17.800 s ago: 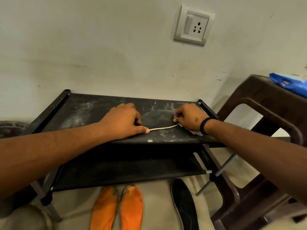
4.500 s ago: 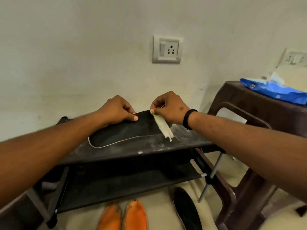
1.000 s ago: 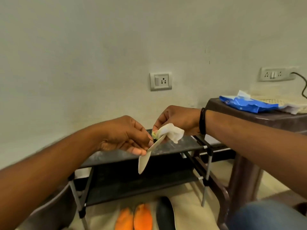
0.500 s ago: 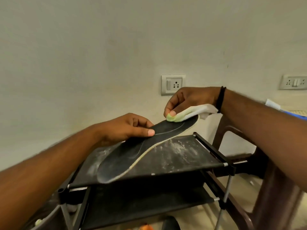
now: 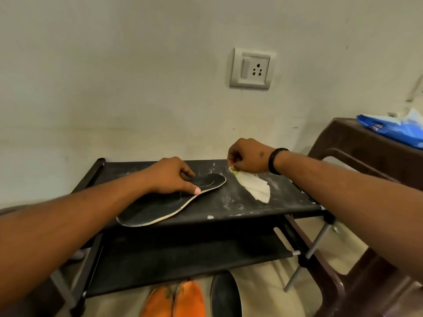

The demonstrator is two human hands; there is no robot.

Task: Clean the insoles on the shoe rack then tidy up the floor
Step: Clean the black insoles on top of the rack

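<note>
We found the insole (image 5: 169,204) lying on the shoe rack's (image 5: 240,202) top shelf, toward its front left corner, heel at the front edge. Our left hand (image 5: 170,177) rested on it. The wipe (image 5: 256,187) lay right of the insole, pinched by our right hand (image 5: 248,157) near the back edge. Three more insoles (image 5: 174,300) lay on the floor (image 5: 263,284) before the rack. A stool (image 5: 370,156) stood right of it, carrying a wipes packet (image 5: 393,130).

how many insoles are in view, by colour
black insoles: 2, one on the rack top, one on the floor
orange insoles: 2, side by side on the floor
total: 4
</note>
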